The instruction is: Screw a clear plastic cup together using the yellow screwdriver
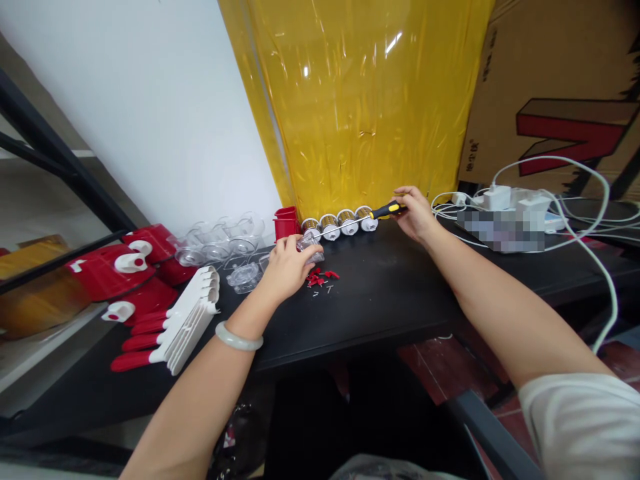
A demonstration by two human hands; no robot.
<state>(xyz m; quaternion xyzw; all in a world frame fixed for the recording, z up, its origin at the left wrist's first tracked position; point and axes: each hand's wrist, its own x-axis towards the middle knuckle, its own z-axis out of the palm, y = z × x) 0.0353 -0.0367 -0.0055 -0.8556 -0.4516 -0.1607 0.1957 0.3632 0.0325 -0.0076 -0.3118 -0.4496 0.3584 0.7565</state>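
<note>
Head camera, first inspector: the left hand [287, 267] is closed around a clear plastic piece [311, 248], held just above the black table [390, 300], towards its back edge.

Second inspector: And the other?

First: The right hand [413, 213] is wrapped round the yellow-and-black handle of a screwdriver [386, 211]. The shaft runs leftward and slightly down, and its tip reaches the clear plastic piece (the contact point is too small to confirm).

Second: Long axis?

First: Roughly side to side, handle right, tip left. The piece lies to the left of the right hand, and the left hand is the nearer one.

Second: Surroundings?

First: A row of wire spools [340, 223] sits just behind the shaft. Small red clips and screws [320, 279] lie just beside the left hand, and a red cup [286, 221] stands further left.
</note>
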